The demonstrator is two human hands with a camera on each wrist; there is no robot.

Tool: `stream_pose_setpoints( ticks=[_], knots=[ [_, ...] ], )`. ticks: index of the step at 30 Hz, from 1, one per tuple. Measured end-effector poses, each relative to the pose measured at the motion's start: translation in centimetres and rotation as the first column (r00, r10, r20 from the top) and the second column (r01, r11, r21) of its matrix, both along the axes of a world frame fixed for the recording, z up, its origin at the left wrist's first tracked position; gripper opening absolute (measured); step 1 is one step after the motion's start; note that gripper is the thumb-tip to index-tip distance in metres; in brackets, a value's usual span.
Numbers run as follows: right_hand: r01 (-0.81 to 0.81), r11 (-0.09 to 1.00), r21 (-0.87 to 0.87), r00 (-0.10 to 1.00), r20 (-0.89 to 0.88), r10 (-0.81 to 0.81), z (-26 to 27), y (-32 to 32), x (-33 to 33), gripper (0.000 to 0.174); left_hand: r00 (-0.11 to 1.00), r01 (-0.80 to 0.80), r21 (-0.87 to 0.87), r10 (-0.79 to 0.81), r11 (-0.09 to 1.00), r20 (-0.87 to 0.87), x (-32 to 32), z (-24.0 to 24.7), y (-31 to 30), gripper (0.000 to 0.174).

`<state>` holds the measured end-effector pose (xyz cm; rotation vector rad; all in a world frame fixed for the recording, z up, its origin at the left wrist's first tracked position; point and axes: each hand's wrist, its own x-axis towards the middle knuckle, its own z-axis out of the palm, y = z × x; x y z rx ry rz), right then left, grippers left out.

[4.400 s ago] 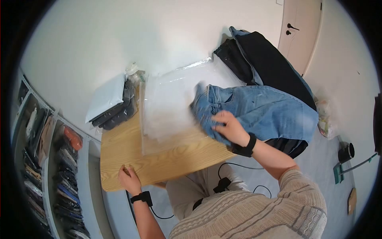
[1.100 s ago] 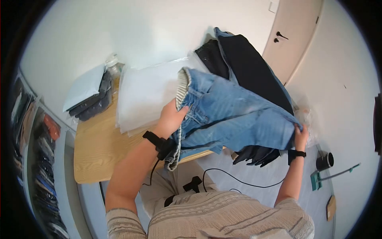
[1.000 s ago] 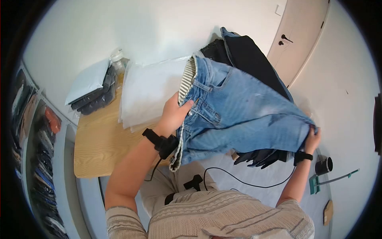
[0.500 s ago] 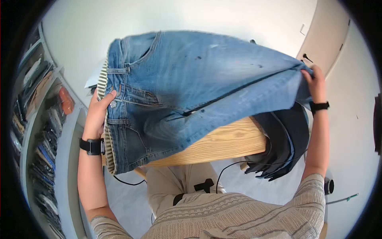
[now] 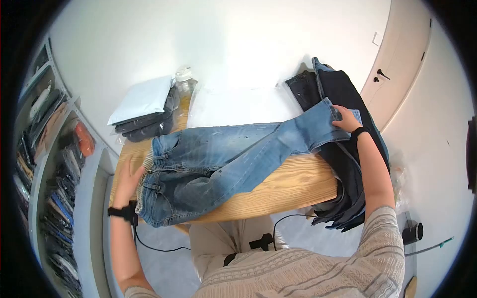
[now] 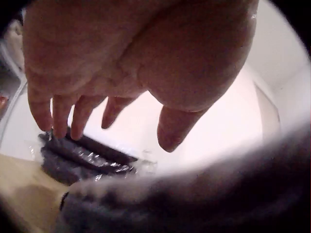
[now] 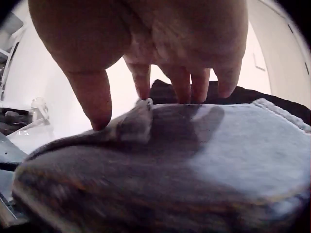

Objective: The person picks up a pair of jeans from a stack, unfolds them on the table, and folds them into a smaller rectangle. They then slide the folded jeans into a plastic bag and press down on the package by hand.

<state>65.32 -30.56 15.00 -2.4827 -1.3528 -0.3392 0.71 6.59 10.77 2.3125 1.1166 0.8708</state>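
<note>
A pair of blue jeans (image 5: 213, 154) lies lengthwise over the wooden table (image 5: 278, 185), with its striped inner waistband at the left and leg ends at the right. Beside the waistband is my left hand (image 5: 128, 183). In the left wrist view its fingers (image 6: 86, 114) are spread and hold nothing, the denim blurred below. My right hand (image 5: 346, 119) is over the hems. The right wrist view has its extended fingers (image 7: 181, 85) and thumb resting on the denim (image 7: 146, 165), thumb well apart from the fingers.
Clear plastic bags (image 5: 233, 107) lie behind the jeans. Packed dark garments (image 5: 149, 130) under a white parcel (image 5: 141, 101) and a bottle (image 5: 185, 89) stand at the back left. Dark trousers (image 5: 343, 89) hang over the table's right end. Shelves (image 5: 64, 164) line the left.
Both hands gripped the jeans, raised and stretched them out across the view, then lowered them onto the table. The left hand has let go of the waistband; the right has loosened at the hems.
</note>
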Motion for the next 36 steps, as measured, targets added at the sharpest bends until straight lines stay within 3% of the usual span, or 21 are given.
stream_pose_setpoints(
  ticks=[2, 4, 6, 9, 13, 15, 17, 19, 21, 22, 23, 24, 26, 27, 28, 29, 30, 32, 33, 35, 36],
  knots=[
    [-0.043, 0.997, 0.058, 0.986, -0.156, 0.051, -0.6, -1.7, 1.4, 0.065, 0.993, 0.119, -0.054, -0.120, 0.991, -0.020, 1.1, 2.3, -3.5, 0.062],
    [0.003, 0.998, 0.064, 0.990, -0.138, 0.006, -0.6, -2.3, 1.4, 0.063, 0.972, 0.228, -0.115, -0.233, 0.967, -0.031, 2.5, 3.9, -7.8, 0.061],
    [0.069, 0.990, 0.121, 0.993, -0.100, -0.057, -0.7, -1.8, 1.5, 0.057, 0.863, 0.465, 0.092, -0.428, 0.881, -0.268, 4.0, 4.7, -11.6, 0.059],
    [0.170, 0.955, 0.245, 0.962, -0.251, -0.107, 0.1, 0.3, 0.4, 0.053, 0.790, 0.581, 0.020, -0.558, 0.813, -0.253, 6.7, 4.0, -14.5, 0.060],
    [0.208, 0.969, 0.134, 0.891, -0.434, -0.131, 0.3, 2.2, 1.1, 0.049, 0.832, 0.544, 0.045, -0.531, 0.838, -0.158, 10.4, -0.8, -15.2, 0.062],
    [0.121, 0.982, 0.146, 0.935, -0.348, -0.063, 0.5, 2.3, 1.1, 0.043, 0.886, 0.417, 0.083, -0.385, 0.905, -0.256, 11.6, -1.9, -15.3, 0.063],
    [0.045, 0.998, 0.039, 0.930, -0.366, -0.028, 3.5, 1.5, -0.9, 0.031, 0.916, 0.379, 0.144, -0.348, 0.914, -0.198, 11.9, -2.3, -15.4, 0.049],
    [0.026, 0.968, 0.251, 0.934, -0.350, 0.066, 4.7, -0.3, -0.1, 0.021, 0.921, 0.380, 0.013, -0.378, 0.925, -0.098, 11.9, -2.2, -14.9, 0.031],
    [0.129, 0.835, 0.534, 0.863, -0.476, 0.171, 6.5, -3.2, 1.1, 0.019, 0.937, 0.345, 0.064, -0.347, 0.936, 0.024, 11.7, -1.4, -15.4, 0.020],
    [0.150, 0.765, 0.627, 0.889, -0.424, 0.173, 8.5, -5.1, -1.0, 0.023, 0.932, 0.335, 0.130, -0.348, 0.933, 0.100, 11.3, -1.1, -15.5, 0.020],
    [-0.049, 0.645, 0.763, 0.848, -0.309, 0.430, 9.1, -7.5, 0.3, 0.024, 0.919, 0.318, 0.195, -0.352, 0.928, 0.177, 10.9, -1.0, -15.7, 0.019],
    [-0.068, 0.544, 0.836, 0.829, -0.256, 0.497, 9.3, -9.7, 1.2, 0.022, 0.913, 0.302, 0.182, -0.339, 0.936, 0.225, 10.3, -1.1, -16.1, 0.016],
    [0.007, 0.419, 0.908, 0.700, -0.304, 0.646, 9.8, -14.6, 2.4, 0.017, 0.898, 0.377, 0.158, -0.402, 0.913, 0.178, 8.9, -0.4, -17.2, 0.016],
    [-0.111, 0.399, 0.910, 0.565, -0.272, 0.779, 9.2, -16.9, 3.2, 0.014, 0.875, 0.447, 0.146, -0.465, 0.883, 0.137, 8.3, -0.3, -17.6, 0.016],
    [0.064, 0.468, 0.881, 0.593, -0.411, 0.692, 7.9, -20.3, 7.0, 0.013, 0.838, 0.530, 0.134, -0.541, 0.838, 0.070, 7.6, -0.5, -17.6, 0.016],
    [0.053, 0.583, 0.811, 0.603, -0.491, 0.628, 7.3, -21.6, 5.0, 0.016, 0.838, 0.530, 0.123, -0.540, 0.839, 0.075, 7.0, -0.7, -18.0, 0.016],
    [0.112, 0.554, 0.825, 0.512, -0.526, 0.679, 6.1, -22.2, 3.5, 0.017, 0.861, 0.500, 0.134, -0.508, 0.856, 0.034, 6.5, -0.9, -18.5, 0.016],
    [0.248, 0.727, 0.640, 0.573, -0.702, 0.423, 2.5, -25.2, 4.7, 0.015, 0.905, 0.417, 0.114, -0.424, 0.902, 0.037, 4.9, -1.5, -18.8, 0.017],
    [0.293, 0.729, 0.619, 0.594, -0.715, 0.369, 1.0, -25.0, 3.1, 0.016, 0.908, 0.412, 0.103, -0.417, 0.905, 0.032, 4.1, -1.9, -18.7, 0.017],
    [0.296, 0.870, 0.395, 0.562, -0.808, 0.175, -3.8, -27.6, 5.0, 0.014, 0.986, 0.132, 0.108, -0.142, 0.985, 0.085, 2.3, -2.7, -18.4, 0.018],
    [0.328, 0.865, 0.380, 0.594, -0.795, 0.123, -4.8, -27.1, 3.8, 0.014, 0.998, 0.062, 0.130, -0.066, 0.990, 0.024, 0.9, -3.5, -17.7, 0.027]
  ],
)
